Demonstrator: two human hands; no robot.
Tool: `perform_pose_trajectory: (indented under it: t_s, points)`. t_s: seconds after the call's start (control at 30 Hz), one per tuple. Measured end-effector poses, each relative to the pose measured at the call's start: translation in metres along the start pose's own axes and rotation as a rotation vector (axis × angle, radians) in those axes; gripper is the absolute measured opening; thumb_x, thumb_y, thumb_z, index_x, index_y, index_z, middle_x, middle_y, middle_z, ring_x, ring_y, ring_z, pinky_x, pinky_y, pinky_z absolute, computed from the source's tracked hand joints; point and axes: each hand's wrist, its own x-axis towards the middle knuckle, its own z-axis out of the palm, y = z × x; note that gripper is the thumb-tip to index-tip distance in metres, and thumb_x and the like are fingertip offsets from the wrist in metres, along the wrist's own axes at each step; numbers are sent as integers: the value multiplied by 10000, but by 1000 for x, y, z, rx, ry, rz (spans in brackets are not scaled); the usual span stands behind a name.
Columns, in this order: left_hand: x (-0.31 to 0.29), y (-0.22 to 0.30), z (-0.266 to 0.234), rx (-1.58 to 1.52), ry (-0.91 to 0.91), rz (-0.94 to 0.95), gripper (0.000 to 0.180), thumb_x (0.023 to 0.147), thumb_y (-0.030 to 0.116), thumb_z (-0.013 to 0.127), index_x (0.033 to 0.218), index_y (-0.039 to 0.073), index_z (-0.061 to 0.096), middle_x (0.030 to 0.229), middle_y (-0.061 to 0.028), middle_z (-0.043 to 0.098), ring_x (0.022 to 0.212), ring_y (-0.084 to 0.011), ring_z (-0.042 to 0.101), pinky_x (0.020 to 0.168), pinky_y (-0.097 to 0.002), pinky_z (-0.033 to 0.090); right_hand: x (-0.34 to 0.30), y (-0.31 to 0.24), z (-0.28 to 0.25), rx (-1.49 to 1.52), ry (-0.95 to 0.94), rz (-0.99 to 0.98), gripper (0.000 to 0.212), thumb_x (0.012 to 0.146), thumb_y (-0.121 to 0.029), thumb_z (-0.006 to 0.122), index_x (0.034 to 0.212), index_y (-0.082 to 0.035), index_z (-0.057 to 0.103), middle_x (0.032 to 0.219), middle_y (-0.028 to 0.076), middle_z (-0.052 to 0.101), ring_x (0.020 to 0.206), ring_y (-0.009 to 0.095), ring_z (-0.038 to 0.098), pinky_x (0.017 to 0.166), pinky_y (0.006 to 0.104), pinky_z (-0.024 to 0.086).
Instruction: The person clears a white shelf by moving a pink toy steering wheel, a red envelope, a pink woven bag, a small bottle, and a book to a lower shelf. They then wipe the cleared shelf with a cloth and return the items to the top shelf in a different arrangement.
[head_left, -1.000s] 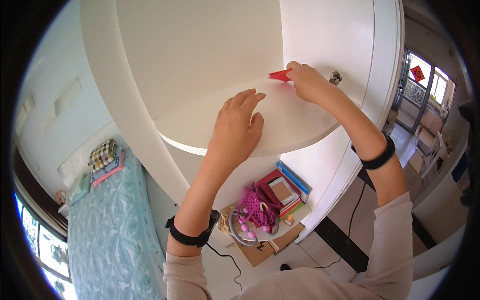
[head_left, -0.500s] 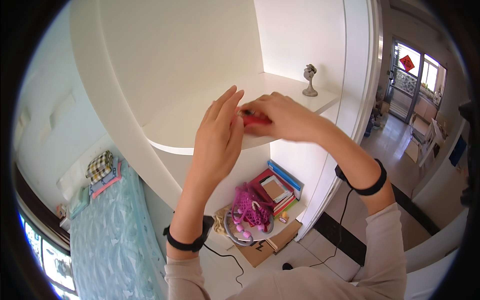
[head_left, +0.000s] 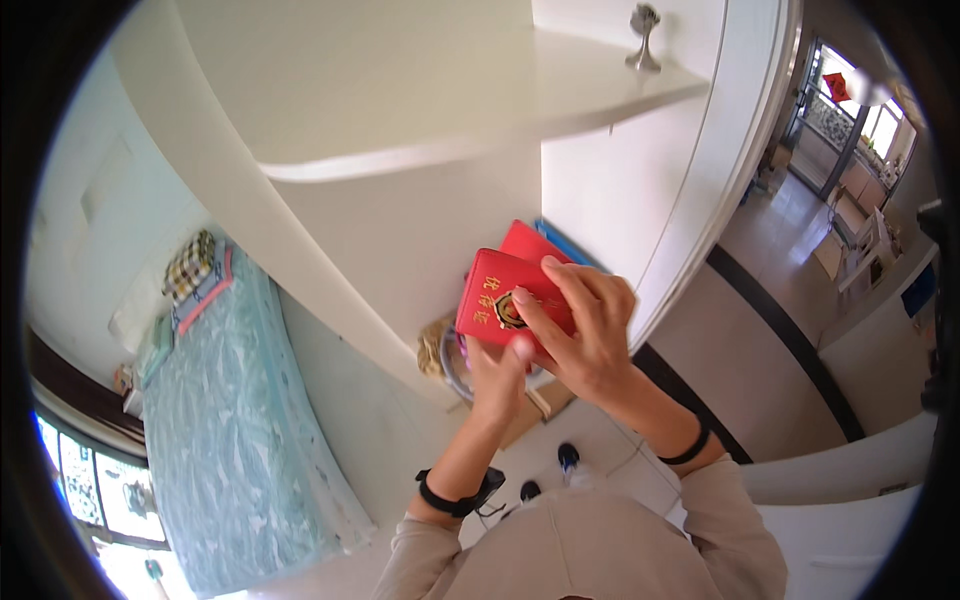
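Note:
A small red booklet with a gold emblem on its cover is held in front of me, below the white shelf. My right hand grips its right side, fingers spread across the cover. Beneath it, my left hand holds the booklet's lower edge from underneath. A second red edge shows just behind the booklet. Each wrist wears a black band.
A small silver ornament stands at the far right of the white shelf. Below lie a bed with a teal cover, a basket and a cardboard piece on the floor. A doorway opens at the right.
Both hands have come down from the shelf top to below it, carrying the red booklet. Its cover now faces me, and the view has tilted downward.

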Motion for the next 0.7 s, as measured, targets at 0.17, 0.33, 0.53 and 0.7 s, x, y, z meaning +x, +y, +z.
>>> perform_pose_trajectory:
  t_s: [0.17, 0.33, 0.53, 0.7]
  points:
    - [-22, -63, -23, 19, 354, 5, 531, 1034, 115, 490, 1498, 44, 242, 1501, -134, 340, 1354, -204, 383, 1091, -334, 380, -94, -27, 41, 333, -263, 289, 673, 752, -155, 780, 1380, -105, 543, 1464, 184, 397, 1247, 375, 444, 1034, 478, 376]
    - [-32, -117, -52, 30, 351, -117, 706, 998, -17, 471, 1577, 76, 78, 1608, -121, 194, 1401, -209, 331, 1130, -330, 333, -177, -19, 77, 648, -316, 742, 631, 877, -192, 728, 1435, -96, 450, 1332, 204, 505, 1182, 301, 520, 988, 414, 439]
    - [-11, -184, -61, 183, 216, -231, 857, 940, -28, 555, 1586, 112, 9, 1629, -139, 124, 1394, -243, 351, 1089, -351, 372, -223, 49, 114, 1043, -495, 1529, 452, 948, -185, 653, 1342, -23, 500, 1039, 96, 648, 798, 146, 614, 656, 276, 500]
    - [20, -218, -52, 375, 90, -266, 908, 934, 32, 590, 1586, 133, -34, 1647, -159, 45, 1408, -273, 362, 924, -296, 501, -273, 149, 205, 989, -254, 1448, 444, 957, -214, 652, 1322, -5, 511, 780, 17, 612, 539, 88, 534, 443, 243, 422]
